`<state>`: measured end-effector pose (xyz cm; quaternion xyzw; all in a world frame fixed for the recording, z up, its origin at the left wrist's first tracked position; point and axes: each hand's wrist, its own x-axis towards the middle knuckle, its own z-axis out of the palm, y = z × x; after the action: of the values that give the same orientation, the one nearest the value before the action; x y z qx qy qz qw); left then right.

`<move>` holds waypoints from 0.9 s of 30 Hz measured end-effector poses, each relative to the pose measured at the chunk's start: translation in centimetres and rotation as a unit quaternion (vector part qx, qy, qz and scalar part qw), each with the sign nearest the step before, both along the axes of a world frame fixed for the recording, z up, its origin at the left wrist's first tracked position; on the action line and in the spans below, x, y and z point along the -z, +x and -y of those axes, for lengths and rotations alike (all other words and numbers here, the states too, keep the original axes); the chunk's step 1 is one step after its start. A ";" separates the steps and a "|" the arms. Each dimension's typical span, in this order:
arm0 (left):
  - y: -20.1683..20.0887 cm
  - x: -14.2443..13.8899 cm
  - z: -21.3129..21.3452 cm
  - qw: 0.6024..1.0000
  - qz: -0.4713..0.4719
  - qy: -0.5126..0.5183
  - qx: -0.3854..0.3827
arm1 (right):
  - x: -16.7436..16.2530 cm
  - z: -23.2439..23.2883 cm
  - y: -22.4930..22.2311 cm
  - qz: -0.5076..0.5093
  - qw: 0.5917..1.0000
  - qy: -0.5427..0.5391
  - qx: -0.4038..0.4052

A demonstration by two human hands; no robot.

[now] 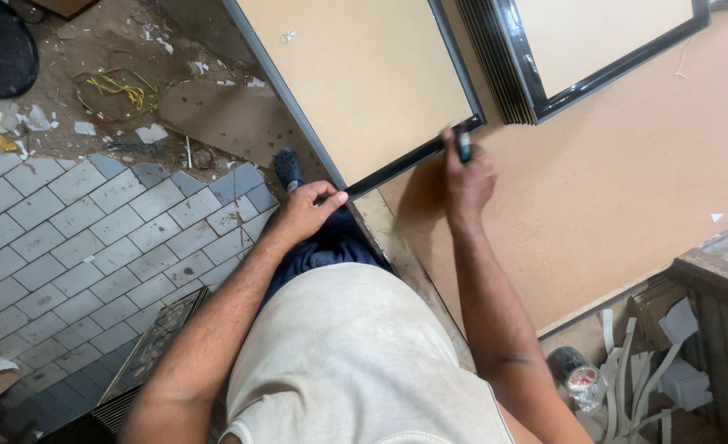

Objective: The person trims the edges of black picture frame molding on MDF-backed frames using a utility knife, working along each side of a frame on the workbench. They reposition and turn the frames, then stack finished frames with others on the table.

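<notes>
Head view, looking down past a pale shirt and dark trousers.

Item: large rectangular picture frame (364,82), black glossy moulding with a tan backing board facing up, lying on the brown hardboard counter (627,189) with one corner hanging over the edge. Its near rail runs between the two hands.

Item: left hand (306,210), fingers (335,197) closed on the near rail of the frame, thumb on top, at the rail's left end.

Item: right hand (465,177), fingers curled shut around a small green and black tool (463,146), held upright with its tip at the frame's near right corner. What kind of tool it is cannot be told.

Item: second black-framed board (602,49), leaning against a stack of black frames (491,57), just beyond the right hand.

Item: roll of tape (572,372) and white paper strips (635,370), well below the right hand, off the counter's edge.

Item: grey tiled floor (68,247) beneath the left hand, with paper scraps and a coil of yellow wire (121,89) further out; a dark shoe (288,168) just above the left fingers.
</notes>
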<state>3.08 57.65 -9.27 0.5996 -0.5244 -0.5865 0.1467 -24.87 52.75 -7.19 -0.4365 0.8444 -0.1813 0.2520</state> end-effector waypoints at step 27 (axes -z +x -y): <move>2.9 -2.1 -1.3 0.998 0.012 -0.063 0.007 | -3.4 -11.2 11.0 -0.034 0.911 0.180 -0.369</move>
<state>5.93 58.97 -7.21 0.5928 -0.5661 -0.5459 0.1737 -13.86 63.90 -3.75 -0.6699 0.6500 0.0946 0.3460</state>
